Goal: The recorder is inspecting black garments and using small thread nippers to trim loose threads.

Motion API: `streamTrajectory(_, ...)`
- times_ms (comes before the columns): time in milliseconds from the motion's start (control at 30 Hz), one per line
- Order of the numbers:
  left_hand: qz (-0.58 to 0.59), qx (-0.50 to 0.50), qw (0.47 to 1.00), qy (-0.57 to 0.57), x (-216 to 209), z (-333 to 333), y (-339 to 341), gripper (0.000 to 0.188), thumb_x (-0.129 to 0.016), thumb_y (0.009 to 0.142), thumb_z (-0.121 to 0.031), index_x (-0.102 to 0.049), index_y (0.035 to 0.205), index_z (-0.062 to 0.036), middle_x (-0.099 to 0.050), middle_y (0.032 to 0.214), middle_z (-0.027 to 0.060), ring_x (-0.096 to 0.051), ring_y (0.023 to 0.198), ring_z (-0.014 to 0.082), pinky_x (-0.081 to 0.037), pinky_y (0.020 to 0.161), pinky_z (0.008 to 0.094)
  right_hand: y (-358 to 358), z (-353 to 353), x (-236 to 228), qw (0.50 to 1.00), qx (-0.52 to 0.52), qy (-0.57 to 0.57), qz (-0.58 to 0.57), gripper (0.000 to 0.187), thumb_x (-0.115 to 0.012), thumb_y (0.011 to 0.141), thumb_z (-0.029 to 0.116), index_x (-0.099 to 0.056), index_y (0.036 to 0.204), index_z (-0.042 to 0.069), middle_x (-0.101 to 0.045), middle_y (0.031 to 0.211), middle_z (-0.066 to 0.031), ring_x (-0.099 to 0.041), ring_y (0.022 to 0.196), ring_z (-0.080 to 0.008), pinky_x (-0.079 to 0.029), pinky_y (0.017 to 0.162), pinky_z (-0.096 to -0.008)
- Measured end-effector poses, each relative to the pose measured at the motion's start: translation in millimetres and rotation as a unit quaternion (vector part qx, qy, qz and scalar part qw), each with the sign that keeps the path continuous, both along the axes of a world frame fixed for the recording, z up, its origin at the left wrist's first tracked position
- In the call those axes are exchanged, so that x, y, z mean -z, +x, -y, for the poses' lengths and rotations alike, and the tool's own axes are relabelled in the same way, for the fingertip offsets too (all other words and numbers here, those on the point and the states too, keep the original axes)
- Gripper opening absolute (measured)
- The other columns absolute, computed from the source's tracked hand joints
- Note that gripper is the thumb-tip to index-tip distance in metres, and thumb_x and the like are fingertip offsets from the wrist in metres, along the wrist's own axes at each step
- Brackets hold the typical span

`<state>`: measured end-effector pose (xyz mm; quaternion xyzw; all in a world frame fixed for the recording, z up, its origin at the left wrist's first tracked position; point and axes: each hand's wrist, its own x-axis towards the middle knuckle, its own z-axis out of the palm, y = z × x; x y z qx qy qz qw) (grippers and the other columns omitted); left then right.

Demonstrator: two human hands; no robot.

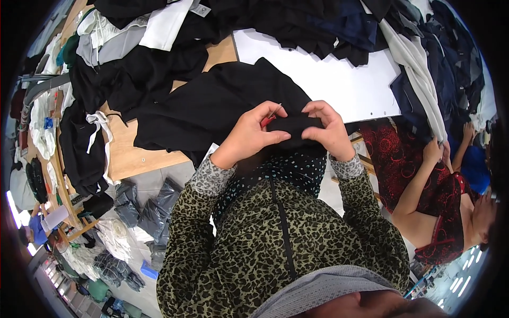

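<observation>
A black garment (212, 98) lies spread over the near edge of the table, one end gathered up in front of me. My left hand (253, 131) pinches the left end of its folded band between thumb and fingers. Tucked in that same hand is a small red-handled tool (266, 121) with a thin metal tip, likely thread snips. My right hand (331, 130) grips the band's other end, thumb below and fingers curled above. Between both hands the band (295, 126) is held roughly level, above my dotted dark trousers or skirt.
A white board (328, 85) covers part of the wooden table (143, 153). Dark clothes (297, 24) heap at the back; more black garments (87, 143) hang off the left. To my right a person in red-and-black clothing (392, 164) handles a light grey garment (411, 69). Grey plastic-wrapped packs (159, 201) lie on the floor.
</observation>
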<state>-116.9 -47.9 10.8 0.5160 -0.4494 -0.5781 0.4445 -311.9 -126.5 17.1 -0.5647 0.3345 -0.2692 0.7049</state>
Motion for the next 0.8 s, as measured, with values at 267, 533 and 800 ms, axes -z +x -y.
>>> streamTrajectory(267, -0.018, -0.03, 0.999, 0.027, 4, -10, 3, 0.03, -0.074, 0.075, -0.002, -0.059, 0.102, -0.0006, -0.055, 0.082, -0.0055, -0.045, 0.066, -0.0002, -0.039, 0.058, 0.0158, -5, 2, -2, 0.964, -0.096, -0.199, -0.147, 0.033, -0.078, 0.068, 0.008, -0.067, 0.099, 0.002, -0.062, 0.081, -0.0045, -0.056, 0.075, -0.0121, -0.045, 0.07, -0.0247)
streamTrajectory(533, 0.013, -0.024, 0.998, 0.052, 13, -12, 5, 0.025, -0.075, 0.074, -0.011, -0.063, 0.093, -0.0002, -0.048, 0.067, -0.0064, -0.038, 0.061, 0.0014, -0.035, 0.053, 0.0186, -1, -4, 6, 0.967, -0.07, -0.204, -0.134, 0.021, -0.075, 0.071, 0.005, -0.067, 0.091, 0.0, -0.063, 0.079, -0.0041, -0.057, 0.072, -0.0107, -0.044, 0.066, -0.0221)
streamTrajectory(800, -0.014, -0.039, 0.999, 0.035, 21, -7, 3, 0.022, -0.074, 0.075, -0.013, -0.064, 0.09, -0.001, -0.041, 0.063, -0.0084, -0.035, 0.059, 0.001, -0.033, 0.053, 0.0181, 9, -16, 16, 0.986, 0.042, 0.162, 0.018, 0.012, -0.068, 0.077, -0.003, -0.064, 0.088, -0.002, -0.064, 0.084, -0.0052, -0.06, 0.078, -0.0097, -0.047, 0.073, -0.021)
